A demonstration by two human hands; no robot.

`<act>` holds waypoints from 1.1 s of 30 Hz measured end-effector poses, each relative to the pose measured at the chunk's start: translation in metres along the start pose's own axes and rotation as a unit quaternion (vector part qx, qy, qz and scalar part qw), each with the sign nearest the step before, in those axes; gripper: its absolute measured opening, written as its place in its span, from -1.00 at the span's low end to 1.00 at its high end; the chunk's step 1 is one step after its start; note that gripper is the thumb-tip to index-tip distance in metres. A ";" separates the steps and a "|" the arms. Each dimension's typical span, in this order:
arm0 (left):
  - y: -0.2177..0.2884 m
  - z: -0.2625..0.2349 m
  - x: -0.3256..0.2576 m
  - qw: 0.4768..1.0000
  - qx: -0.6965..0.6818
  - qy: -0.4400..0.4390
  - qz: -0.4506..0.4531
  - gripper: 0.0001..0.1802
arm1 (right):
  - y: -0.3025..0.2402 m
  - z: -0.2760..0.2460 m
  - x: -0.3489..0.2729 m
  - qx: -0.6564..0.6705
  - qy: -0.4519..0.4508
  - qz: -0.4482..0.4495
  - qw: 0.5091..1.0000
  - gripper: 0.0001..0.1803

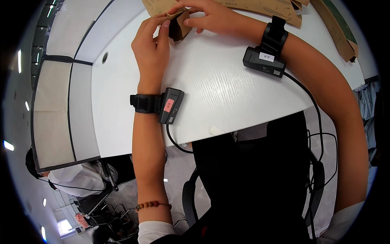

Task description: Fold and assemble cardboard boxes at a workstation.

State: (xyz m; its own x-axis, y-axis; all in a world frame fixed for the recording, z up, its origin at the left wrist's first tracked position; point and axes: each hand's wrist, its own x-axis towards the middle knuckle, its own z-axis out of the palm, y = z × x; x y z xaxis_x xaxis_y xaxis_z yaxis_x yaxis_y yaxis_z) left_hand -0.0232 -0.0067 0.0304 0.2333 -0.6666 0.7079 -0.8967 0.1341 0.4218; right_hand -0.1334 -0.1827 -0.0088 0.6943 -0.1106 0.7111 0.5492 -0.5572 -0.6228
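At the far edge of the white table, a small brown cardboard box (185, 31) is between my hands, its dark open end facing me. My left hand (152, 42) is closed on the box's left edge, thumb and fingers pinching a flap. From the right, my right hand (208, 17) reaches over the box, fingers along its far top edge and thumb against its right side. Some of the fingertips are hidden behind the cardboard. Each wrist wears a black strap with a black cabled device: a left one (171, 106) and a right one (264, 62).
Flat brown printed cardboard (268, 11) lies beyond my right forearm. A longer brown and green piece (335, 30) lies at the far right. Beige partition panels (50, 110) border the white table (211, 89) on the left, where a person in white (77, 179) sits behind them.
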 end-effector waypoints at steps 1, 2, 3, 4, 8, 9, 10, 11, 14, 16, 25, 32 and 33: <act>0.000 0.000 -0.001 1.000 -0.009 0.011 -0.027 -0.84 | -0.003 0.001 -0.001 -0.016 0.011 0.006 1.000 -0.53; -0.001 0.000 -0.002 1.000 -0.009 0.011 -0.028 -0.84 | -0.005 0.001 -0.002 -0.031 0.022 0.012 0.999 -0.54; -0.002 -0.001 -0.002 0.999 -0.026 0.013 -0.026 -0.83 | -0.013 0.002 -0.002 -0.030 0.021 0.012 0.999 -0.54; -0.003 -0.003 -0.002 0.999 -0.040 0.015 -0.025 -0.83 | -0.023 0.002 -0.002 -0.087 0.036 0.054 0.994 -0.54; -0.008 -0.002 -0.001 0.994 -0.112 0.007 0.013 -0.81 | -0.039 -0.014 0.009 0.016 -0.022 0.184 0.983 -0.49; -0.006 -0.002 -0.001 0.993 -0.113 -0.017 0.015 -0.77 | -0.031 -0.013 0.006 0.015 -0.021 0.185 0.982 -0.49; -0.003 0.001 0.000 0.992 -0.119 -0.040 0.020 -0.73 | -0.022 -0.009 0.001 -0.068 0.023 0.131 0.989 -0.46; 0.000 0.004 0.002 0.991 -0.126 -0.040 0.023 -0.73 | -0.014 -0.011 -0.004 -0.151 0.066 0.074 0.984 -0.44; 0.001 -0.008 -0.002 0.991 -0.100 -0.087 -0.019 -0.65 | -0.013 -0.001 -0.001 -0.127 0.049 0.072 0.988 -0.42; -0.004 -0.011 -0.003 0.990 0.007 -0.131 0.059 -0.61 | -0.015 0.000 0.000 -0.106 0.041 0.067 0.991 -0.42; -0.013 -0.001 -0.004 0.979 0.149 -0.026 0.135 -0.81 | -0.027 0.000 0.001 -0.083 -0.002 0.092 0.992 -0.39; -0.005 0.005 -0.005 0.999 0.042 -0.016 -0.014 -0.64 | -0.012 0.006 -0.002 -0.049 0.012 0.080 0.996 -0.36; -0.005 0.003 -0.004 0.998 0.041 -0.044 -0.017 -0.62 | -0.018 0.004 -0.001 -0.035 0.012 0.105 0.994 -0.36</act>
State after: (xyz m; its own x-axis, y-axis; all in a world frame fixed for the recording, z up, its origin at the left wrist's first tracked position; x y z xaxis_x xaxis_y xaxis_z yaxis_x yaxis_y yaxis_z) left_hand -0.0205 -0.0067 0.0237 0.2336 -0.7320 0.6400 -0.9174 0.0522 0.3945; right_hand -0.1421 -0.1694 0.0005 0.7783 -0.2506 0.5757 0.3586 -0.5753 -0.7351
